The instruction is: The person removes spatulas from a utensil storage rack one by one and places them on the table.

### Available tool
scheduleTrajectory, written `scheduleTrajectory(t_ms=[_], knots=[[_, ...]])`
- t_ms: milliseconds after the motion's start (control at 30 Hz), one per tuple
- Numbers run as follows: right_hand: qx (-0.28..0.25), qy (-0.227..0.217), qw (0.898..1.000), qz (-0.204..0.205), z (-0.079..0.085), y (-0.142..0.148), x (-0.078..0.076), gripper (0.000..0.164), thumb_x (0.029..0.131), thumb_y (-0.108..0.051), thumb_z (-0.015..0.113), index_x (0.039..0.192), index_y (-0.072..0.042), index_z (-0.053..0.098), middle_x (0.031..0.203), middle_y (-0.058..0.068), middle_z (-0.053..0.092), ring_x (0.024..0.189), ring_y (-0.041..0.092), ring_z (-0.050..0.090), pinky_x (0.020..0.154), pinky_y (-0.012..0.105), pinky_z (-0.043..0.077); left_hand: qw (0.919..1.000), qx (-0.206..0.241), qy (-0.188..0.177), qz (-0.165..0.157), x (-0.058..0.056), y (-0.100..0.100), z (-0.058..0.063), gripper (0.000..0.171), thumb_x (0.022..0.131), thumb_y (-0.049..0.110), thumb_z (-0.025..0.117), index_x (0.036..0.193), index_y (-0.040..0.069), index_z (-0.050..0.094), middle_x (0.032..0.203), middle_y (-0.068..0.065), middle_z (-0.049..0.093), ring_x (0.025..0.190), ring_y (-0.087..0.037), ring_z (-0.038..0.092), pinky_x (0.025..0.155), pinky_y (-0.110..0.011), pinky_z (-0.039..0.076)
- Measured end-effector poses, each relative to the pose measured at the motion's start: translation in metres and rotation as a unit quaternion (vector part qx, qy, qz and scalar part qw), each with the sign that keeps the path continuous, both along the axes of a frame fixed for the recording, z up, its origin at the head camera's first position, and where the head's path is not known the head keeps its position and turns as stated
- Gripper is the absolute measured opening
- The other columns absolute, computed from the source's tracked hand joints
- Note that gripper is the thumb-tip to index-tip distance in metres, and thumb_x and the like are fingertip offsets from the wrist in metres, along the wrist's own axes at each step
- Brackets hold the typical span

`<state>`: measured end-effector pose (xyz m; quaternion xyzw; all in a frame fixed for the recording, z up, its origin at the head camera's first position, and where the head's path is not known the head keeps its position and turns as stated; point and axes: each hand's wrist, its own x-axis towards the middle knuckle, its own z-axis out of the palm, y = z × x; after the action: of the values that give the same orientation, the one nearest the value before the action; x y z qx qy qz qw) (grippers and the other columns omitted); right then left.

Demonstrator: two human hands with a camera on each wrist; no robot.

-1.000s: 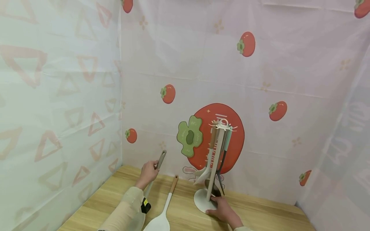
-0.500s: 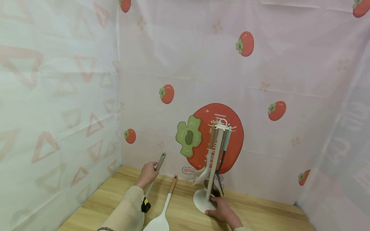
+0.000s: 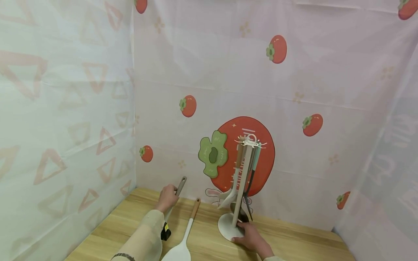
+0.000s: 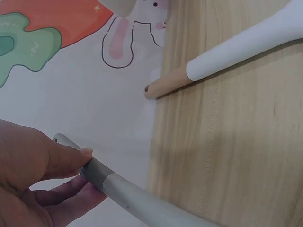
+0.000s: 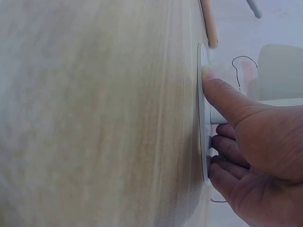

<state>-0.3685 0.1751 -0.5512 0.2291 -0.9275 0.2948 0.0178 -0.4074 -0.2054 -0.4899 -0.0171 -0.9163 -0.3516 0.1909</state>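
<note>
My left hand [image 3: 167, 198] pinches the grey handle [image 4: 97, 172] of a long kitchen utensil between thumb and fingers. The handle slants up toward the back wall; its pale lower end is mostly hidden behind my sleeve. Right of it, a white turner [image 3: 179, 252] with a wooden handle [image 4: 168, 84] lies on the table. My right hand [image 3: 251, 237] grips the round white base [image 3: 225, 226] of a utensil stand [image 3: 243, 181], thumb on the rim and fingers bent near the post. Several utensils hang from the stand's top hooks, among them one with a mint handle [image 3: 257, 158].
The wood-look table [image 3: 287, 241] ends at a back wall sheet [image 3: 163, 127] printed with red fruit. Another sheet [image 3: 75, 119] with triangles closes off the left side. A small black item [image 3: 165, 233] with a yellow mark shows beside my left sleeve.
My left hand and the grey handle have sunk slightly, the handle's top end now a little lower. The right hand and the stand hold the same place.
</note>
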Motion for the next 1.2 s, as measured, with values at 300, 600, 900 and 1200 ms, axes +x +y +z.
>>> scheduleTrajectory(t_ms=[300,600,900,1200], knots=[[-0.002,-0.004,1.0,-0.005,-0.001,0.0,0.001,0.068,0.079,-0.028,0.088,0.127,0.013,0.063,0.132,0.037,0.057,0.121,0.052,0.055,0.099,0.064,0.045,0.9998,-0.002,-0.018,0.002,0.003,-0.002,-0.006,0.021,0.078,-0.01,0.067,0.099,-0.014,0.07,0.087,-0.022,0.069,0.077,-0.031,0.065,0.07,-0.045,0.056],[-0.002,-0.011,1.0,-0.011,-0.002,-0.001,-0.002,0.068,0.079,-0.028,0.089,0.127,0.013,0.063,0.136,0.039,0.053,0.124,0.054,0.052,0.1,0.066,0.043,0.9996,-0.01,-0.025,0.006,0.002,-0.005,-0.016,0.005,0.077,-0.007,0.068,0.082,-0.009,0.067,0.073,-0.013,0.063,0.066,-0.025,0.058,0.061,-0.04,0.053],[0.001,-0.013,1.0,-0.012,-0.003,-0.002,-0.003,0.068,0.079,-0.029,0.089,0.127,0.012,0.064,0.139,0.037,0.053,0.126,0.053,0.052,0.102,0.065,0.042,0.9985,-0.015,-0.051,0.01,0.008,-0.002,-0.019,0.006,0.083,-0.003,0.068,0.085,-0.008,0.067,0.078,-0.015,0.064,0.069,-0.026,0.059,0.062,-0.039,0.054],[-0.007,-0.008,1.0,-0.007,-0.003,-0.002,-0.003,0.067,0.078,-0.026,0.089,0.127,0.013,0.064,0.14,0.039,0.05,0.127,0.054,0.049,0.102,0.067,0.041,0.9986,-0.014,-0.049,0.015,0.005,-0.003,-0.028,0.013,0.082,-0.005,0.068,0.07,-0.001,0.063,0.068,-0.01,0.059,0.061,-0.021,0.052,0.054,-0.033,0.048]])
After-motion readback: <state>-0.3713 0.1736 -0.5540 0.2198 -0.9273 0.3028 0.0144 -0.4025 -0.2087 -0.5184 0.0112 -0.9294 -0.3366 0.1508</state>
